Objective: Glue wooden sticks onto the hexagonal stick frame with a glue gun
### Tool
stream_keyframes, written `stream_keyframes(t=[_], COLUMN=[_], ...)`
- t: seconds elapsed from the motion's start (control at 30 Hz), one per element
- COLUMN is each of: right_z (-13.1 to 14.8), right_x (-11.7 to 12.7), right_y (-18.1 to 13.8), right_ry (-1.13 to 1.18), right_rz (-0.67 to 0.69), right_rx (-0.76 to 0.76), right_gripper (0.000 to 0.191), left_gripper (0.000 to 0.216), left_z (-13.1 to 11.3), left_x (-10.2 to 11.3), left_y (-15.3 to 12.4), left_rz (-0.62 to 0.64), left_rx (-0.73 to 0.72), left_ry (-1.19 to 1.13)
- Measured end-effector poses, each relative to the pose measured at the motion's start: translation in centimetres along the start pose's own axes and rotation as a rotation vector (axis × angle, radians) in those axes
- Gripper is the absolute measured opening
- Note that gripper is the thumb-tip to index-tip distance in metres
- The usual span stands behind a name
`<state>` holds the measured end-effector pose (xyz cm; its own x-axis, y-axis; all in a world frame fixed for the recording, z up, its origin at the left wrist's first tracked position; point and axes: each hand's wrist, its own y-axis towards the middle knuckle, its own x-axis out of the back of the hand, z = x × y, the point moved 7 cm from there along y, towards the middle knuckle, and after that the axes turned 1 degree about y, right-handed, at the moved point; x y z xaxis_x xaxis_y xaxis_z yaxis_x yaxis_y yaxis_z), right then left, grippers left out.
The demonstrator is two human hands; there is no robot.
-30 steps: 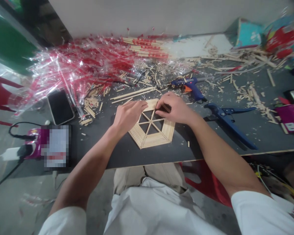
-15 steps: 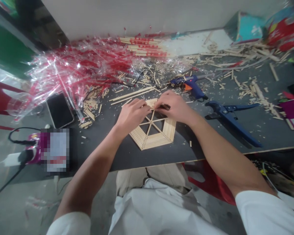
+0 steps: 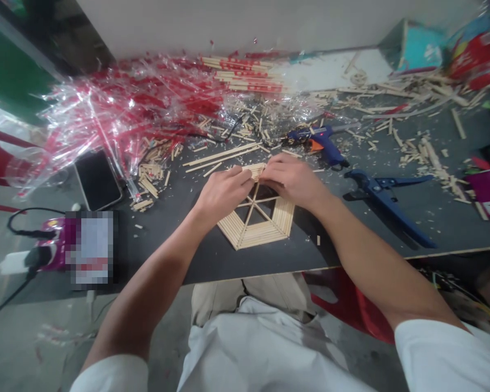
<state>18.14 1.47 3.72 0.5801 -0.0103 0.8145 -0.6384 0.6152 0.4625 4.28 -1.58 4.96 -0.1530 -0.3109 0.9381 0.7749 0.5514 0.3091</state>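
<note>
A flat hexagon of glued wooden sticks (image 3: 256, 228), with thin spokes across its open middle, lies on the dark tabletop (image 3: 212, 256) in front of me. My left hand (image 3: 224, 191) rests on its upper left part, fingers curled and pressing down on the sticks. My right hand (image 3: 292, 179) covers the upper right part, fingertips pinched against the top edge and meeting the left fingers. What lies under the fingertips is hidden.
A blue glue gun (image 3: 320, 141) and blue cutters (image 3: 386, 204) lie to the right. Long sticks (image 3: 222, 155), stick offcuts and red-printed clear wrappers (image 3: 126, 117) litter the back. A dark phone (image 3: 97, 178) and a purple power strip (image 3: 53, 247) sit left.
Both hands have drawn closer together along the hexagon's top edge, their fingertips now touching. The hexagon has stayed in place.
</note>
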Motion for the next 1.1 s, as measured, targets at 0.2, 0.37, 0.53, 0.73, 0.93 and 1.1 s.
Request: stream_keyframes(t=[0.2, 0.37, 0.53, 0.73, 0.93, 1.1], right_z=[0.46, 0.13, -0.02, 0.39, 0.44, 0.47], right_x=[0.04, -0.36, -0.54, -0.46, -0.52, -0.61], right_y=[0.13, 0.04, 0.01, 0.06, 0.09, 0.13], right_ry=[-0.06, -0.063, -0.035, -0.058, -0.071, -0.063], right_rz=[0.012, 0.023, 0.029, 0.023, 0.029, 0.04], right_rx=[0.023, 0.011, 0.001, 0.019, 0.008, 0.02], right_gripper=[0.032, 0.036, 0.037, 0.036, 0.038, 0.039], left_gripper=[0.03, 0.031, 0.031, 0.033, 0.035, 0.037], left_z=[-0.15, -0.01, -0.06, -0.11, -0.22, -0.39], left_x=[-0.08, -0.17, -0.32, -0.31, -0.1, -0.18], left_y=[0.04, 0.09, 0.11, 0.15, 0.2, 0.2], left_rz=[-0.007, 0.018, 0.051, 0.041, 0.009, 0.01], left_rx=[-0.032, -0.04, -0.044, -0.038, -0.064, -0.075], left_ry=[0.017, -0.011, -0.023, -0.021, 0.008, 0.038])
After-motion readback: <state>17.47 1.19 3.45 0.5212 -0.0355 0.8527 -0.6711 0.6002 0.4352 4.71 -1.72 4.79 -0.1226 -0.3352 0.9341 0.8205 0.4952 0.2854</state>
